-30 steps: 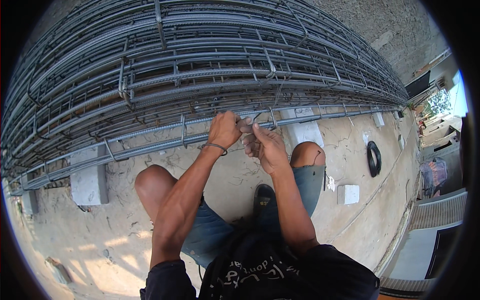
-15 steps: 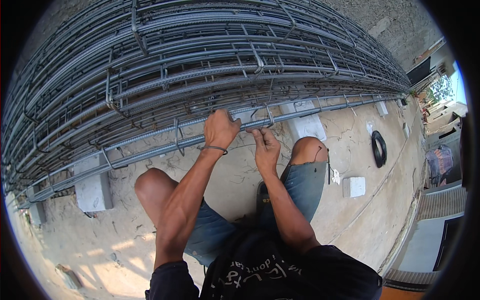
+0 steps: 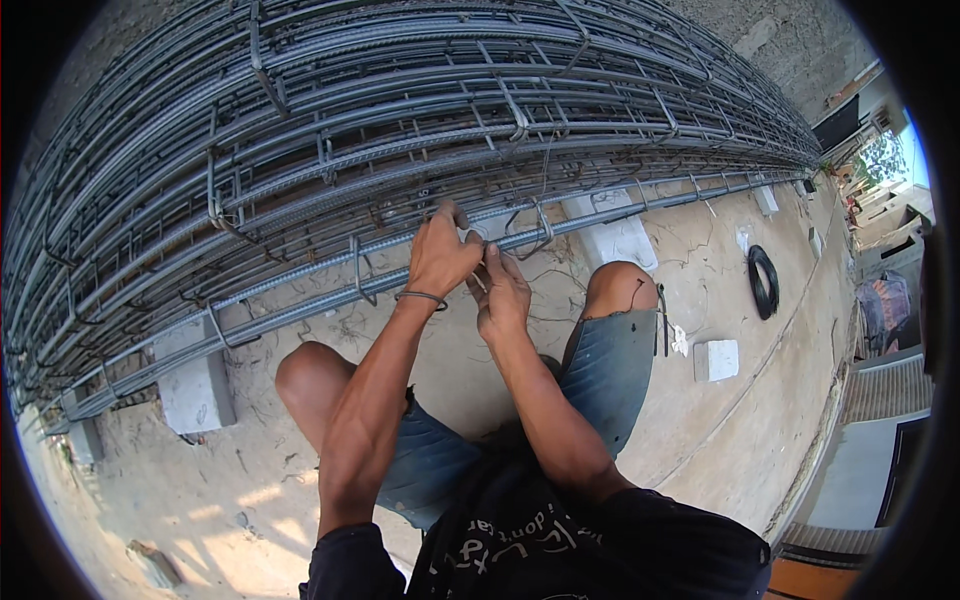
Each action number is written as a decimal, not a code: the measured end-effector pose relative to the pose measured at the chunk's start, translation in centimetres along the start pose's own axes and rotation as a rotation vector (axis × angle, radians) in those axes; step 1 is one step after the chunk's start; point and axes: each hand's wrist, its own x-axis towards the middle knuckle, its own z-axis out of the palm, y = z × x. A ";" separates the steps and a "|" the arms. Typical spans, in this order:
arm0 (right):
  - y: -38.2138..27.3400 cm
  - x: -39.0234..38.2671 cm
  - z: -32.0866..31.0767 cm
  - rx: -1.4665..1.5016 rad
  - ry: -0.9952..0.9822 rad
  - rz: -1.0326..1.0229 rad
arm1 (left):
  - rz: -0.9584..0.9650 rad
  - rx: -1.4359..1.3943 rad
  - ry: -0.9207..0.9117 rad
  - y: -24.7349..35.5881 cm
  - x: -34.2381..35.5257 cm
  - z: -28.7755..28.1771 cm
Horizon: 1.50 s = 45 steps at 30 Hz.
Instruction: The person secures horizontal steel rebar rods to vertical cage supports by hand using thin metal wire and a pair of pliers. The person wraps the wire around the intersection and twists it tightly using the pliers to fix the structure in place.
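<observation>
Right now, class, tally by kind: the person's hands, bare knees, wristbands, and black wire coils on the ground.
Hands: 2 (left hand, right hand)
Knees: 2 (left knee, right knee)
Wristband: 1
Wire coil: 1
Total: 6

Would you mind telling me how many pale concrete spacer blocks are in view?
4, perhaps more hidden: block under cage left, block by right knee, loose block on floor, far block; both hands work nearby.

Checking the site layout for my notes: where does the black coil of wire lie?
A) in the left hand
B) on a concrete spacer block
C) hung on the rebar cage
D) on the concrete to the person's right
D: the black coil of wire lies flat on the concrete floor, right of the right knee.
</observation>
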 end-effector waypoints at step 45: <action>-10.7 0.1 0.2 -0.957 -0.351 -0.879 | -0.068 0.056 -0.007 0.4 0.0 1.3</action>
